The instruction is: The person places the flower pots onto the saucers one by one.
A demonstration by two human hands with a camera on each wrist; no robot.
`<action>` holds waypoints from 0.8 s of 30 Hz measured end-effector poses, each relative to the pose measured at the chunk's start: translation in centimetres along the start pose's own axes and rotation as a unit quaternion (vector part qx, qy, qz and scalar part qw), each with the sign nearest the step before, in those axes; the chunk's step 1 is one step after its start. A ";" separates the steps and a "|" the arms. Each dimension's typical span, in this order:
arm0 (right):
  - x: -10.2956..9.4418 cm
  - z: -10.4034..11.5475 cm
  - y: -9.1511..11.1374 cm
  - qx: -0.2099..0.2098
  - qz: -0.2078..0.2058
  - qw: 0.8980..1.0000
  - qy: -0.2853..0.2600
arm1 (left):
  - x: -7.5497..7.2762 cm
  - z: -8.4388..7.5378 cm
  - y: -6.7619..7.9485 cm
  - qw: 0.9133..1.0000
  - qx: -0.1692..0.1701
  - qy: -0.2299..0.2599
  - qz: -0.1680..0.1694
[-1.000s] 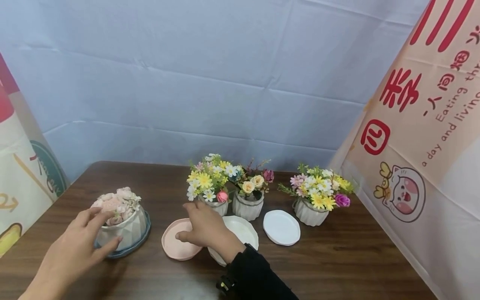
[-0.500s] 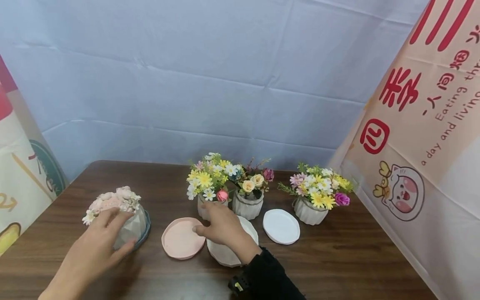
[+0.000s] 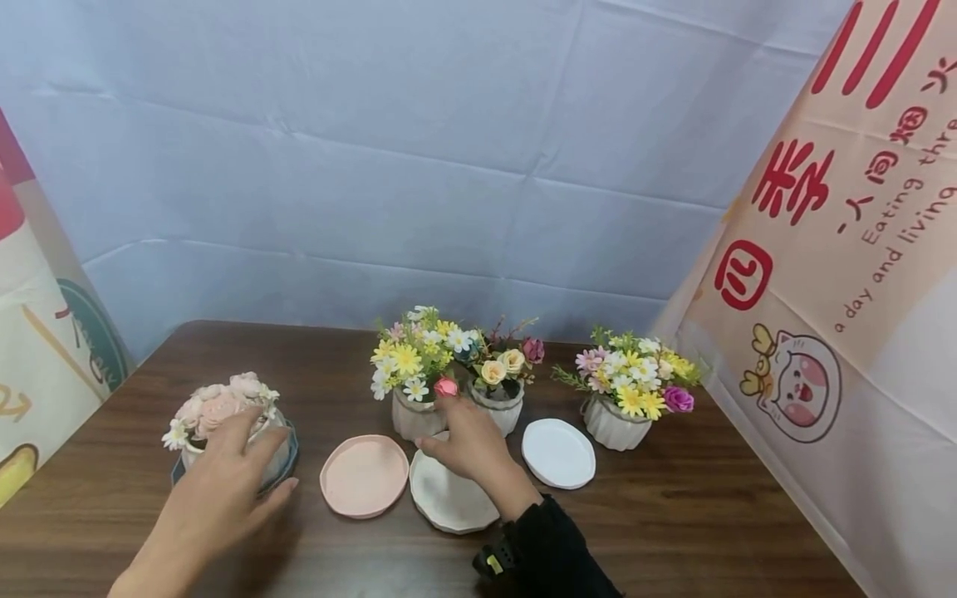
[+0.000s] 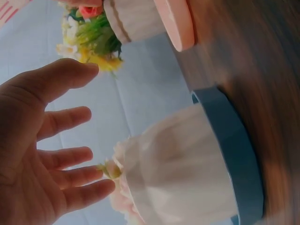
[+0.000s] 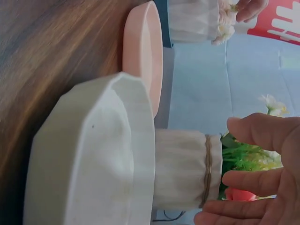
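Note:
My left hand hovers with spread, relaxed fingers in front of a white faceted flowerpot holding pale pink flowers. That pot stands in a dark blue saucer; in the left wrist view a gap shows between the fingertips and the pot's wall. My right hand, fingers loosely extended, reaches over a cream saucer. Its fingertips overlap the pink rose of a ribbed pot of yellow and white daisies. In the right wrist view, thumb and fingers are apart near that pot's rim, holding nothing.
A pink saucer lies between the hands, and a white saucer lies to the right. Behind the right hand stands a rose pot. Another flowerpot stands farther right. A pale cloth hangs behind the wooden table.
My left hand has drifted right and toward me, showing more of the pink flowers. My right hand has moved right, off the pink saucer and across the cream one.

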State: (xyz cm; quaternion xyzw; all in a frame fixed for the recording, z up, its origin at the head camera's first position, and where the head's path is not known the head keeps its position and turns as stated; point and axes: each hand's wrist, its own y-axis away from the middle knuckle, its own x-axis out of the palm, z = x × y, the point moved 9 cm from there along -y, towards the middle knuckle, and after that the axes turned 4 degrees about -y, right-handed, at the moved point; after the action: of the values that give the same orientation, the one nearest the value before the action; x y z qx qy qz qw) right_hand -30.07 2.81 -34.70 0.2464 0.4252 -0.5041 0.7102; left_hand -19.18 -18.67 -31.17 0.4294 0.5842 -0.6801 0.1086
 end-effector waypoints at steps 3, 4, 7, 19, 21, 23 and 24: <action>-0.1 -0.4 0.0 0.000 0.001 1.000 -0.008 | 0.2 -0.6 -0.3 1.000 0.013 -0.011 -0.006; -0.1 -0.5 0.0 -0.001 0.002 1.000 -0.008 | 0.3 -0.7 -0.3 1.000 0.016 -0.012 -0.005; 0.0 -0.8 -0.1 0.004 0.004 1.000 -0.010 | 0.9 -1.3 -0.4 0.999 0.027 -0.008 0.016; 0.2 -2.2 -0.8 0.033 0.003 0.998 -0.046 | 5.1 -1.7 -0.6 0.986 -0.039 0.027 0.161; 0.3 -2.3 -1.1 0.037 0.004 0.998 -0.053 | 5.7 -1.7 -0.6 0.983 -0.046 0.032 0.174; 0.4 -2.6 -1.3 0.043 0.003 0.997 -0.057 | 6.4 -1.6 -0.5 0.981 -0.050 0.041 0.185; 0.5 -2.6 -1.4 0.047 0.002 0.997 -0.059 | 6.7 -1.6 -0.5 0.979 -0.053 0.045 0.192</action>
State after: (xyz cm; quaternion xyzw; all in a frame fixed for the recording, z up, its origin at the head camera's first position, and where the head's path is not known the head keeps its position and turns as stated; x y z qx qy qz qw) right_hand -32.20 4.12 -36.38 0.2497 0.3584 -0.5359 0.7225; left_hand -22.88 -14.74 -35.50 0.5574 0.5304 -0.5945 0.2337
